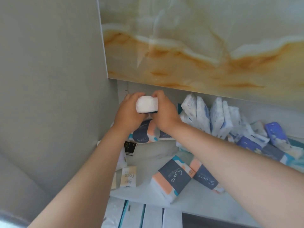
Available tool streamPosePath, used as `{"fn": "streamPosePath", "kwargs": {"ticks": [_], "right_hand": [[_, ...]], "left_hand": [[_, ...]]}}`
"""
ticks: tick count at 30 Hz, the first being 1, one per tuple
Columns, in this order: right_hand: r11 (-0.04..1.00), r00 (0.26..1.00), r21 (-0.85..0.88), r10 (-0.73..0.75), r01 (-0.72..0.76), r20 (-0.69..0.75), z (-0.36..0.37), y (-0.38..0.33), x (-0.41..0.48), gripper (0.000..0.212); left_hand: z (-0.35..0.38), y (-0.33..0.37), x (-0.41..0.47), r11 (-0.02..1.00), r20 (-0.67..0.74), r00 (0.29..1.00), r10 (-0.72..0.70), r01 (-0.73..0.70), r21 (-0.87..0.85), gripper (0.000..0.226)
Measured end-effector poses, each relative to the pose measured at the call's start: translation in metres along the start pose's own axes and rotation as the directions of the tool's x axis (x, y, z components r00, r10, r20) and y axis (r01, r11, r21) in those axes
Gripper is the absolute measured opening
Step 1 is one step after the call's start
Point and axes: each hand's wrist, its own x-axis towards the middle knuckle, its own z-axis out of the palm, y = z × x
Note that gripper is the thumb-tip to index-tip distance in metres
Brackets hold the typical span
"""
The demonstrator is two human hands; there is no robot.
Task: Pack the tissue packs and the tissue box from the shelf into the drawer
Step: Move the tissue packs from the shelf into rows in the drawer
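White tissue pack clamped end-to-end between left hand and right hand, at shelf back-left corner (two-sided grip likely stops soft pack sagging).

Both hands up at the shelf: left hand and right hand clasp one white tissue pack between them.

shelf: pale grey, under marble-patterned panel | front edge: two navy-and-peach tissue packs lying flat | left edge: cream "face" pack | back right: white-and-blue packs standing upright | far right corner: purple packs piled
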Motion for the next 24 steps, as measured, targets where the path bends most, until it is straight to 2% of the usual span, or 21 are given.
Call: {"fn": "streamPosePath", "kwargs": {"ticks": [3, 6, 9, 13, 16, 18, 21, 24], "right_hand": [[0.995, 1.000, 0.096, -0.008, 0.008, 0.001, -0.014, -0.011, -0.023, 0.071], [0.969, 0.998, 0.241, 0.061, -0.054, -0.021, -0.024, -0.030, -0.054, 0.083], [0.953, 0.997, 0.291, 0.081, -0.083, 0.018, -0.031, -0.049, -0.095, 0.093], [0.921, 0.988, 0.358, 0.126, -0.151, 0.093, -0.035, -0.074, -0.156, 0.094], [0.953, 0.987, 0.271, 0.106, -0.136, 0.123, -0.028, -0.084, -0.194, 0.098], [0.960, 0.976, 0.224, 0.132, -0.169, 0.173, -0.027, -0.088, -0.215, 0.097], [0.955, 0.929, 0.172, 0.177, -0.241, 0.324, -0.021, -0.088, -0.246, 0.099], [0.951, 0.861, 0.113, 0.207, -0.289, 0.465, -0.001, -0.082, -0.279, 0.101]], "left_hand": [[-0.021, 0.020, -0.023, 0.999, -0.064, 0.998, 0.022, -0.019, 0.045, 0.066], [-0.047, 0.047, -0.046, 0.994, -0.065, 0.997, 0.029, -0.021, 0.108, 0.062], [-0.065, 0.078, -0.078, 0.988, -0.021, 0.998, -0.062, 0.065, 0.139, 0.060], [-0.081, 0.097, -0.139, 0.956, 0.040, 0.975, -0.217, 0.204, 0.209, 0.056], [-0.093, 0.099, -0.182, 0.927, 0.122, 0.950, -0.286, 0.242, 0.288, 0.054], [-0.101, 0.099, -0.205, 0.928, 0.201, 0.922, -0.331, 0.279, 0.248, 0.044], [-0.108, 0.088, -0.236, 0.907, 0.337, 0.844, -0.417, 0.363, 0.214, 0.033], [-0.107, 0.066, -0.264, 0.855, 0.413, 0.750, -0.516, 0.419, 0.306, 0.038]]}}
